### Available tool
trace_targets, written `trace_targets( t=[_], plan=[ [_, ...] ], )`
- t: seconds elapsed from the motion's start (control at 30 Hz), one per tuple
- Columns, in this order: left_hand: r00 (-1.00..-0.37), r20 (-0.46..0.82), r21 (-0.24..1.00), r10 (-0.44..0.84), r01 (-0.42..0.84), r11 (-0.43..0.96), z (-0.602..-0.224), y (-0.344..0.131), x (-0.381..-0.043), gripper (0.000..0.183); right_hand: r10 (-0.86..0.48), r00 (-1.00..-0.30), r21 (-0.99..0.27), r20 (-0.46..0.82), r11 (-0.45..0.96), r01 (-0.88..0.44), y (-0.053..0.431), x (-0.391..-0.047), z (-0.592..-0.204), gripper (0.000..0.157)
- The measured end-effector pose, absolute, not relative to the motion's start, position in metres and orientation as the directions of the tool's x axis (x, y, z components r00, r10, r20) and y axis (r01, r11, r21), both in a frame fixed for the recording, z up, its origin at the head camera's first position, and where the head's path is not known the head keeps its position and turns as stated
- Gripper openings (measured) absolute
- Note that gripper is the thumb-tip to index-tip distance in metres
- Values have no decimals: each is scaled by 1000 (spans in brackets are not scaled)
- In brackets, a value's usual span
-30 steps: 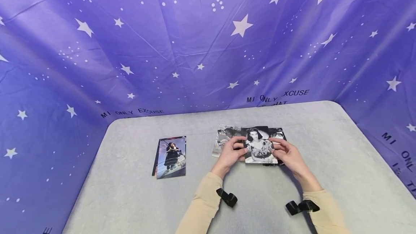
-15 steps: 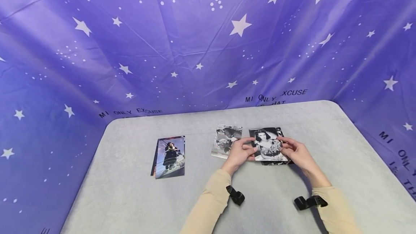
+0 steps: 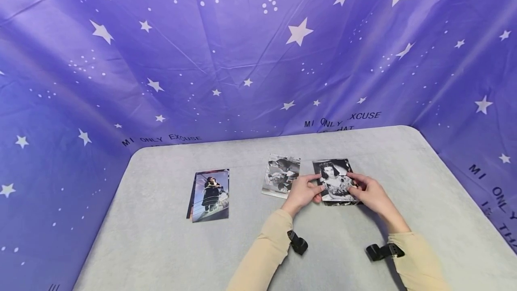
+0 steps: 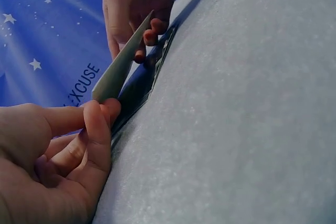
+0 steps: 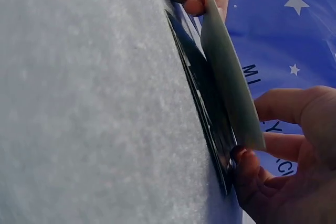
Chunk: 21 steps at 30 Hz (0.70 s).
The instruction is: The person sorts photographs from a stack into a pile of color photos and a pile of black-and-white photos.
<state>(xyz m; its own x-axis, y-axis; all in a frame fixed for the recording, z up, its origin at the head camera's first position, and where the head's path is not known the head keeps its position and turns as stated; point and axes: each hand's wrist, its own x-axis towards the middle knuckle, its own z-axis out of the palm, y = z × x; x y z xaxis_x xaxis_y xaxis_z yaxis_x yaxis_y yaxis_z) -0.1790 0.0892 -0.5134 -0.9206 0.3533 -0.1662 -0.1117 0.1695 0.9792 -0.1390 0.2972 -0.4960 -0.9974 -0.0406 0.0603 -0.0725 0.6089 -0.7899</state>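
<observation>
A black-and-white photo card of a dark-haired figure in a ruffled dress is held between both hands. My left hand pinches its left edge, and my right hand grips the right edge. In the left wrist view the card shows edge-on, tilted just above a small stack of dark photo cards on the table. The right wrist view has the same stack right below the held card's pale back. Most of the stack is hidden from the head view.
Left of the hands lies a grey-toned photo card, partly overlapped by my left hand. Farther left is a small pile of colour photo cards, slightly fanned. The grey table meets a purple star-printed curtain behind.
Both hands have carried the black-and-white card rightward and now hold it over the right-hand stack. The grey-toned card at left has become more visible.
</observation>
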Motion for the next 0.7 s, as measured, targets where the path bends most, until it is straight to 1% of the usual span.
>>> trace_targets(
  t=[0.13,0.3,0.43,0.6,0.7],
  plan=[
    [-910,-184,977,371,-127,172,-512,89,-180,45,-55,-996,-723,71,685,-89,297,-140,-494,48],
    [-896,-211,969,390,-140,202,-509,89,-181,44,-61,-994,-671,89,734,-105,297,-140,-494,47],
    [-889,-213,967,406,-131,220,-509,89,-182,41,-54,-995,-664,78,742,-92,297,-139,-494,47],
    [-882,-191,964,431,-87,251,-510,88,-182,40,-55,-996,-641,73,762,-89,295,-140,-493,49],
    [-874,-195,968,444,-98,232,-509,86,-182,40,-52,-996,-639,67,765,-83,295,-140,-493,49]
  ],
)
